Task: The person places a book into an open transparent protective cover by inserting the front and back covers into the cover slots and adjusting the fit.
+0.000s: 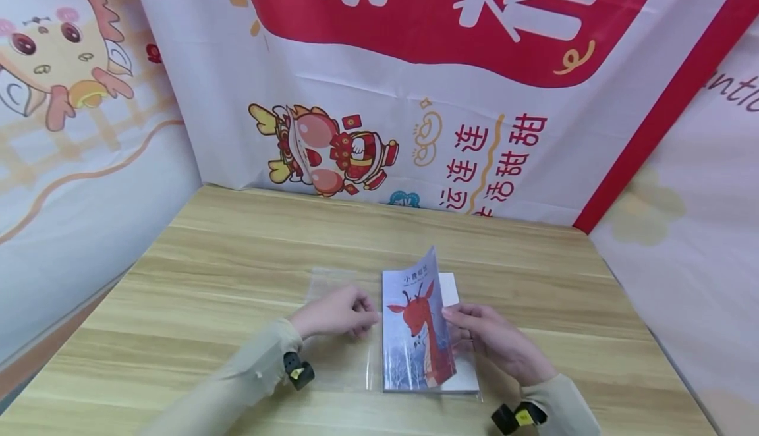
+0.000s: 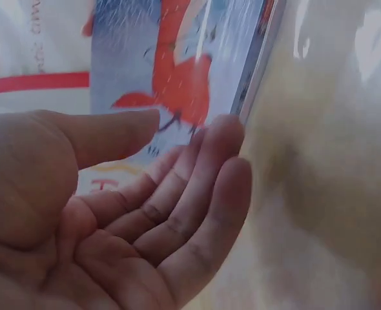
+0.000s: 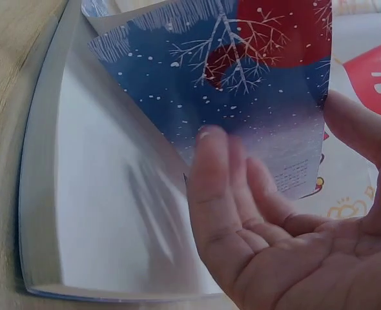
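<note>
Only in the right wrist view: white branches (image 3: pixel 231 45) inside the cover (image 3: pixel 268 106).

From my remote feed I count one book (image 1: pixel 398 350), one clear plastic sheet (image 1: pixel 340 370) and one worktop (image 1: pixel 178 330). I see two wrist cameras (image 1: pixel 300 373).

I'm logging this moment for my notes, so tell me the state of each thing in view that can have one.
Book: lying on the table, partly open
Front cover: lifted and bent
Clear plastic: spread out, visible left of the book
Left hand: fingers loosely bent, holding nothing
Right hand: holding the front cover's edge
Backdrop cloth: hanging, creased
</note>
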Motion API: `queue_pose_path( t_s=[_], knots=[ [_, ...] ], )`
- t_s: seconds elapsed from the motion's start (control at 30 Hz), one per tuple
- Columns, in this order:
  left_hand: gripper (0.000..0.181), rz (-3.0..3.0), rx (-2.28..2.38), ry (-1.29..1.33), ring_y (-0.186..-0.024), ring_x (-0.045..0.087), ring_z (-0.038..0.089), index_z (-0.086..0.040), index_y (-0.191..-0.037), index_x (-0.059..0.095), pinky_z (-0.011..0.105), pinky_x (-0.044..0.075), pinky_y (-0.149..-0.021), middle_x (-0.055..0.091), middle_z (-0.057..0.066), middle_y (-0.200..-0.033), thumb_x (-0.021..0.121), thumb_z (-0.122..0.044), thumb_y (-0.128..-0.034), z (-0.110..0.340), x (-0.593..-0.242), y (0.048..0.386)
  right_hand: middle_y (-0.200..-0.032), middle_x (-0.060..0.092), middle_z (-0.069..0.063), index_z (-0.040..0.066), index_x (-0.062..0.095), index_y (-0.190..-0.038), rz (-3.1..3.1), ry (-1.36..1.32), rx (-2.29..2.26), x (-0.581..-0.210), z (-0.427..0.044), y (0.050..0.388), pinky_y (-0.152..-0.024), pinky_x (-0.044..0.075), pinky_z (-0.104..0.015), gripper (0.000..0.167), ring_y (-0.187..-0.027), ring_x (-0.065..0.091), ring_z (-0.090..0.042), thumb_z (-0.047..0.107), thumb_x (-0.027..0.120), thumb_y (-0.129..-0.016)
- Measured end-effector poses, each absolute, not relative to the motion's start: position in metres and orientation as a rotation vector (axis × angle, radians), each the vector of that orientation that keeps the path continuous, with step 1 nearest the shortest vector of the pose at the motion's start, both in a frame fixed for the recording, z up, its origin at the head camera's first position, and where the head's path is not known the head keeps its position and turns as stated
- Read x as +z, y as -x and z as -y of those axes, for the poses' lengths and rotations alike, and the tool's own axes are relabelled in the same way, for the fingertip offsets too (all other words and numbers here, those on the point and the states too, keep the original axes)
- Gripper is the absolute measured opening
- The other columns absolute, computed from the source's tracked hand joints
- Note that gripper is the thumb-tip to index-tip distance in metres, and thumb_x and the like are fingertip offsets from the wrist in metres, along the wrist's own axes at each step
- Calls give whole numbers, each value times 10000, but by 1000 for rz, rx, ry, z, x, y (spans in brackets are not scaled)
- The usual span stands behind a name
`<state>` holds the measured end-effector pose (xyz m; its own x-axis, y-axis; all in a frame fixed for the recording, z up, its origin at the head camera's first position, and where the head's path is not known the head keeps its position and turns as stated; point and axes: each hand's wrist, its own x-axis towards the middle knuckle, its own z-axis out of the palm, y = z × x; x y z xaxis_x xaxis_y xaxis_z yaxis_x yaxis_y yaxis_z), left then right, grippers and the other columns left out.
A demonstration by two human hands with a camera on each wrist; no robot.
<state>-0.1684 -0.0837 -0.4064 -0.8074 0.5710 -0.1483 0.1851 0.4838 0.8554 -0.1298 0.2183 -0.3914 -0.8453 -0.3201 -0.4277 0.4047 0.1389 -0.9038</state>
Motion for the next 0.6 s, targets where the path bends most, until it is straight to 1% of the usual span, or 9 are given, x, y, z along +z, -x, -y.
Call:
queue_pose_path(
  t_s=[0.1, 0.17, 0.2, 0.3, 0.37, 0.47, 0.6],
  knots=[
    [104, -2445, 1221, -689, -679, 630, 164, -101, -858, 672, 324, 540, -600, 654, -12, -747, 716, -181, -908, 95, -401, 178, -1127, 659, -164, -78, 454, -1370, -1922, -75, -1737, -392, -215, 131, -881, 520, -416, 676, -979, 642, -283, 412, 646, -946],
    [112, -2521, 1186, -705, -737, 631, 154, -112, -879, 677, 332, 543, -657, 658, -32, -793, 755, -192, -875, 104, -398, 184, -1152, 649, -166, -86, 414, -1403, -1937, -60, -1726, -392, -212, 131, -890, 516, -434, 717, -1005, 634, -298, 426, 633, -951],
    [146, -2551, 1159, -709, -781, 636, 159, -110, -905, 679, 339, 544, -696, 661, -35, -837, 777, -206, -854, 108, -398, 187, -1165, 644, -169, -90, 398, -1413, -1941, -51, -1723, -393, -211, 131, -894, 514, -440, 732, -1019, 629, -305, 430, 628, -953],
    [329, -2614, 1047, -765, -962, 626, 216, -89, -1035, 682, 400, 521, -845, 664, -5, -1003, 833, -255, -794, 120, -398, 193, -1205, 623, -184, -97, 365, -1430, -1925, -37, -1728, -393, -207, 132, -907, 509, -452, 762, -1060, 616, -323, 438, 623, -953],
    [469, -2636, 966, -814, -1077, 592, 263, -71, -1131, 663, 452, 481, -932, 648, 33, -1122, 856, -287, -762, 126, -398, 194, -1223, 611, -189, -105, 344, -1437, -1914, -33, -1732, -394, -205, 133, -909, 509, -453, 774, -1067, 611, -322, 437, 618, -957],
    [617, -2659, 889, -862, -1206, 520, 299, -53, -1242, 626, 502, 412, -1021, 603, 77, -1265, 864, -332, -746, 132, -399, 194, -1232, 606, -193, -102, 332, -1445, -1895, -45, -1735, -395, -204, 133, -909, 509, -452, 791, -1051, 616, -312, 446, 620, -953],
    [802, -2662, 869, -855, -1330, 406, 332, -45, -1368, 548, 546, 320, -1085, 486, 131, -1428, 870, -391, -721, 137, -399, 192, -1223, 609, -213, -110, 322, -1444, -1862, -37, -1751, -395, -203, 135, -912, 507, -451, 798, -1023, 629, -307, 439, 626, -952]
  ],
)
